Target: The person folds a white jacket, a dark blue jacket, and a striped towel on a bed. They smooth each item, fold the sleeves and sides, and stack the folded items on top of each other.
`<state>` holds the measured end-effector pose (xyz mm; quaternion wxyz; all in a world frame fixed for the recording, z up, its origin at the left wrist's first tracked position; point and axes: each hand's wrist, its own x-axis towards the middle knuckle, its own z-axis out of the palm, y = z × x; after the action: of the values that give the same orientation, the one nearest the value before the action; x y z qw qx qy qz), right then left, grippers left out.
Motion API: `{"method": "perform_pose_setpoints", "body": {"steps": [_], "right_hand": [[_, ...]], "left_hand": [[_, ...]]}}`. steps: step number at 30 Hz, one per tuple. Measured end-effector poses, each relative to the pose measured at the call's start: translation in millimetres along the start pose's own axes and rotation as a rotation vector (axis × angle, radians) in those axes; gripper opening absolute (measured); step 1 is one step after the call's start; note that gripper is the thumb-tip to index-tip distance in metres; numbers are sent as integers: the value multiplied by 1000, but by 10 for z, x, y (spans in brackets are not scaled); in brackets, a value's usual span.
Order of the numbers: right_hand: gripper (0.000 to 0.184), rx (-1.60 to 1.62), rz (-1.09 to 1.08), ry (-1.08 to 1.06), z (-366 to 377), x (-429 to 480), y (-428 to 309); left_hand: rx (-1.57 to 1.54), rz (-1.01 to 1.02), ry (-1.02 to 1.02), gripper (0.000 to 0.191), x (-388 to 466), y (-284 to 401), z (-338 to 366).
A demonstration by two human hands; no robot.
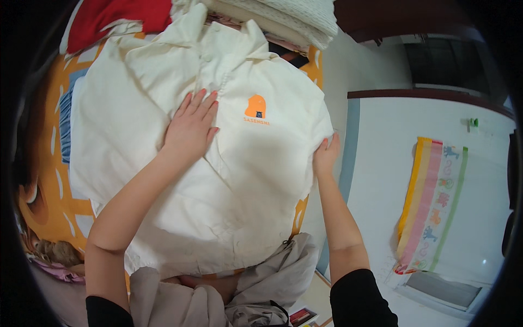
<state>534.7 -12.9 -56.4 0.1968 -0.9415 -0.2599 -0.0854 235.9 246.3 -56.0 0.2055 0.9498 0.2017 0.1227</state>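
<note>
A cream-white jacket (pixel 253 171) with a collar and an orange printed patch on its chest lies spread front side up before me. My left hand (pixel 192 122) rests flat on its middle, beside the front placket, fingers slightly apart. At the jacket's right edge, my right hand (pixel 327 153) touches the sleeve side; its fingertips point upward, and part of the hand is hidden, so whether it grips the cloth does not show. The collar stands up at the top.
An orange patterned cover (pixel 45 196) lies beneath. Red cloth (pixel 122 20) and folded white knitwear (pixel 294 20) are beyond the collar. Folded blue denim (pixel 65 126) sits at the left. A striped towel (pixel 433 204) hangs by the white wall at right. Grey cloth (pixel 184 302) covers my lap.
</note>
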Motion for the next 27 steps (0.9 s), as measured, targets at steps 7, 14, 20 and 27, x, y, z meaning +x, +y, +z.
{"method": "perform_pose_setpoints", "body": {"steps": [7,14,20,27], "right_hand": [[36,459,345,-266,36,-521,208],[18,270,188,-72,-175,-661,115],[17,132,322,161,-498,23,826],[15,315,519,562,-924,547,880]], "left_hand": [[-75,139,-70,68,192,660,170],[-78,262,-32,72,591,1422,897],[-23,218,-18,74,575,1287,1112],[-20,246,-73,67,602,1293,1058]]}}
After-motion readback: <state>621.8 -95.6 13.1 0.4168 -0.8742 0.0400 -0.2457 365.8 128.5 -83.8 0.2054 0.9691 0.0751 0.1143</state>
